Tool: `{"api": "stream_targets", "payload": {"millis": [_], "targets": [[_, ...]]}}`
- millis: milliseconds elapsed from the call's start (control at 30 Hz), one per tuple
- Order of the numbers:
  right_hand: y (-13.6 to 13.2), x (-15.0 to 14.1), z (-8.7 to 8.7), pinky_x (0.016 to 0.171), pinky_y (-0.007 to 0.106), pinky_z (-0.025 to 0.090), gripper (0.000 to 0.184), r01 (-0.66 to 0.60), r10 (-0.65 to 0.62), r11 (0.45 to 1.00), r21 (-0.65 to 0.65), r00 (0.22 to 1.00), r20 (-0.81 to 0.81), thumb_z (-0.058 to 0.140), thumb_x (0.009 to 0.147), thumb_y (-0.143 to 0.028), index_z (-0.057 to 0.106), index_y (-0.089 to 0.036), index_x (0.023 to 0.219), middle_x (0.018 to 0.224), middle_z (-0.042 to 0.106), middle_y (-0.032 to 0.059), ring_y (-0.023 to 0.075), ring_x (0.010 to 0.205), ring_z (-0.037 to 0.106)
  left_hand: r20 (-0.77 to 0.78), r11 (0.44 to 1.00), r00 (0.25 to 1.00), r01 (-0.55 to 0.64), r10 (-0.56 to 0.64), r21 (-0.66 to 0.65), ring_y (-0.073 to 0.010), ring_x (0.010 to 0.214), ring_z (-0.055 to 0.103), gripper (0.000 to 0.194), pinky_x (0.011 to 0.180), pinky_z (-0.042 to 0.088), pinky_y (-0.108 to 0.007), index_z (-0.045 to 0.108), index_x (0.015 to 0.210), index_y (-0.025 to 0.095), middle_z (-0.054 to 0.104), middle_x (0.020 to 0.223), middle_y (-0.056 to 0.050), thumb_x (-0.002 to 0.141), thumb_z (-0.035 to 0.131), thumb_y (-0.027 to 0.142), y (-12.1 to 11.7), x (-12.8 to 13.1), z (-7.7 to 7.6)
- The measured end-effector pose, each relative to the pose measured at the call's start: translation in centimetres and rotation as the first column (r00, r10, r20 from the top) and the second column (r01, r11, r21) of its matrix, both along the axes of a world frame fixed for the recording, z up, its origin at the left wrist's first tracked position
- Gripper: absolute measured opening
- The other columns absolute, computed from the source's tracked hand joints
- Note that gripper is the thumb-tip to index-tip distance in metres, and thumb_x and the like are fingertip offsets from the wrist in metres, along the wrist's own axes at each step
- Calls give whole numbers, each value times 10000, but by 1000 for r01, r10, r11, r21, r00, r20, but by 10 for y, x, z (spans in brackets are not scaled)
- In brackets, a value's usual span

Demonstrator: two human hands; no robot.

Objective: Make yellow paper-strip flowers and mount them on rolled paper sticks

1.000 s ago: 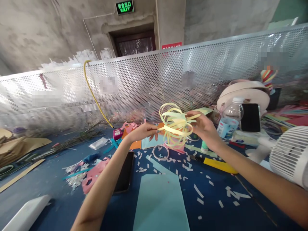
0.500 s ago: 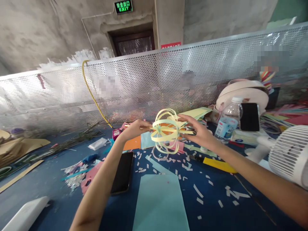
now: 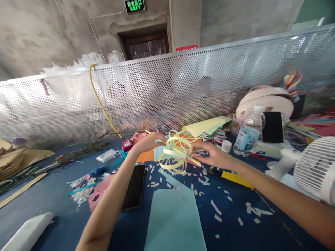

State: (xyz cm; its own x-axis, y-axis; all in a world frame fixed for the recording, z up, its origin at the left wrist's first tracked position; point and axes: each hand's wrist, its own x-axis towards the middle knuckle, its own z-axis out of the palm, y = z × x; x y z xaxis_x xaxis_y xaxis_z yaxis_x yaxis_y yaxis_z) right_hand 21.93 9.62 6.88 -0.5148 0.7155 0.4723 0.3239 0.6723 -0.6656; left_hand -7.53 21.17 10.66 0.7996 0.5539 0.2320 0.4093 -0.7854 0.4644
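Observation:
A hollow ball of pale yellow paper strips (image 3: 177,152) is held up over the far part of the blue table, tilted down toward the right. My left hand (image 3: 150,142) is closed at its left side, fingertips pinching the ball's end. My right hand (image 3: 209,153) grips the other side, with thumb and fingers around the strip ends. Some fingertips are hidden behind the loops. Below the ball lie a light blue paper sheet (image 3: 175,219), small white paper scraps (image 3: 217,207) and a yellow-handled tool (image 3: 237,179).
A black phone (image 3: 134,188) lies beside my left forearm. At the right stand a water bottle (image 3: 247,134), another phone (image 3: 272,127) and a white fan (image 3: 315,167). Dry stems (image 3: 75,153) lie at left. A perforated metal panel (image 3: 151,94) borders the table's back.
The paper ball has tilted, its right end coming down and nearer, and its loops have shifted. My right hand has moved lower and slightly left; my left hand has hardly moved.

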Motion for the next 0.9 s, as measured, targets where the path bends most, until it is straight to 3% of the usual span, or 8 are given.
{"api": "stream_targets", "payload": {"millis": [267, 533, 733, 900], "targets": [[-2, -3, 0, 898, 426, 561, 307, 20, -20, 1000, 0, 998, 65, 606, 909, -262, 665, -338, 1200, 1094, 712, 31, 239, 1012, 684, -56, 1000, 998, 22, -22, -5, -170, 967, 681, 174, 883, 481, -271, 764, 990, 208, 757, 1052, -66, 890, 622, 199, 2, 0, -2], [-4, -3, 3, 966, 412, 514, 252, 35, -28, 996, -83, 995, 92, 587, 934, -298, 670, -290, 1171, 1164, 683, 53, 227, 1089, 643, -115, 1000, 993, 11, -13, -12, -168, 942, 678, 174, 853, 499, -277, 758, 988, 222, 751, 1049, -50, 882, 622, 198, 4, -1, -4], [-4, -8, -4, 998, 383, 493, 373, -22, 21, 997, -78, 1000, -5, 599, 925, -252, 586, -290, 1295, 1231, 642, 45, 207, 1123, 619, -156, 1000, 988, 19, -18, 3, -164, 927, 673, 151, 869, 497, -281, 751, 925, 218, 750, 1020, -39, 882, 609, 187, 9, -2, -9], [-2, -10, -14, 1018, 367, 492, 482, -128, 106, 972, -196, 987, -119, 576, 926, -185, 508, -290, 1391, 1247, 622, 45, 171, 1119, 624, -172, 1000, 985, 28, -28, -2, -163, 930, 678, 147, 849, 503, -275, 741, 936, 218, 751, 1024, -40, 892, 602, 199, 12, 0, -14]]}}
